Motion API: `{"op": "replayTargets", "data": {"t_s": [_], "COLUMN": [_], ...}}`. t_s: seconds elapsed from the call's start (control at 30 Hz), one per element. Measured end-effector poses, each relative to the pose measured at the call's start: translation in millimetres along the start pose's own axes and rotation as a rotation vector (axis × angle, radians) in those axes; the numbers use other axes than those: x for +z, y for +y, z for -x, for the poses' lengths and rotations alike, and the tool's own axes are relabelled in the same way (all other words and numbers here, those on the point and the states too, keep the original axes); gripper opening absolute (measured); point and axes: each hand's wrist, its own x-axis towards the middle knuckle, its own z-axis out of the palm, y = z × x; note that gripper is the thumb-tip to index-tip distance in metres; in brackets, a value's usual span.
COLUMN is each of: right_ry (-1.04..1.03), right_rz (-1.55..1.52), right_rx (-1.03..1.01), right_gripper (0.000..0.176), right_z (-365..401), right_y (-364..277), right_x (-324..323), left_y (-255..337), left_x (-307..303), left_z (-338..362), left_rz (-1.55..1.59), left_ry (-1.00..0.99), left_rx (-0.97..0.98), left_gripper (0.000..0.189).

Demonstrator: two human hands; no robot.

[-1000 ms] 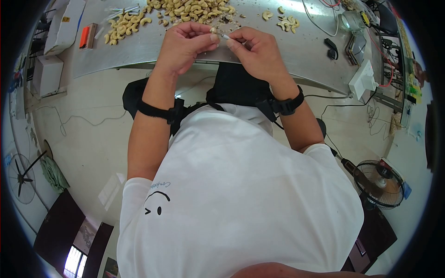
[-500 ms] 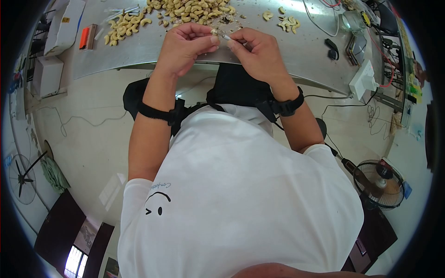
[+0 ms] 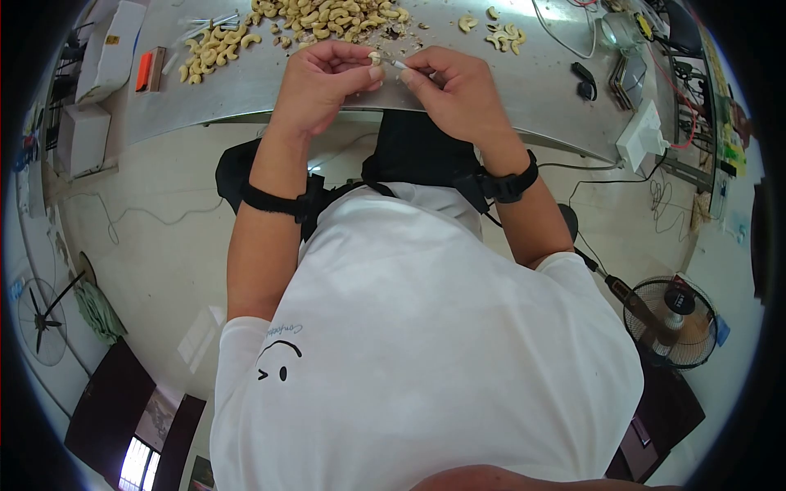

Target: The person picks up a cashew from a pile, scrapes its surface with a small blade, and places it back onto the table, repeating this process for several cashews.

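Above the near edge of the metal table, my left hand (image 3: pixel 326 82) pinches a cashew (image 3: pixel 375 59) between thumb and fingertips. My right hand (image 3: pixel 452 86) is closed round a thin metal tool with a light-coloured part (image 3: pixel 399 65), its tip at the cashew. Just beyond the hands lies a large pile of cashews (image 3: pixel 327 16) with small crumbs beside it. A smaller group of cashews (image 3: pixel 214 51) is on the left, and several more cashews (image 3: pixel 508 37) lie to the right.
An orange-and-brown block (image 3: pixel 150 69) sits at the table's left side. On the right are a glass jar (image 3: pixel 621 31), a black object (image 3: pixel 584 82), a white power strip (image 3: pixel 642 139) and cables. A fan (image 3: pixel 671 322) stands at lower right.
The view has shifted slightly. The cashew in my left hand now shows more clearly, with the tool's tip beside it. Both hands keep their hold.
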Motion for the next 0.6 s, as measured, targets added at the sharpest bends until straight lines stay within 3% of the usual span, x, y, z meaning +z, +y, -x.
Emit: {"op": "replayTargets", "data": {"t_s": [0.33, 0.6], "right_ry": [0.091, 0.016], "right_rz": [0.079, -0.021], "right_rx": [0.010, 0.033], "right_gripper": [0.014, 0.014], "right_z": [-2.2, 5.5], "right_y": [-2.1, -3.6], "right_x": [0.9, 9.4], "left_y": [-1.1, -1.4], "left_x": [-2.7, -5.7], "left_z": [-0.4, -0.1], "left_rz": [-0.021, 0.064], "left_ry": [-0.020, -0.074], "left_rx": [0.023, 0.078], "left_gripper": [0.023, 0.024]}}
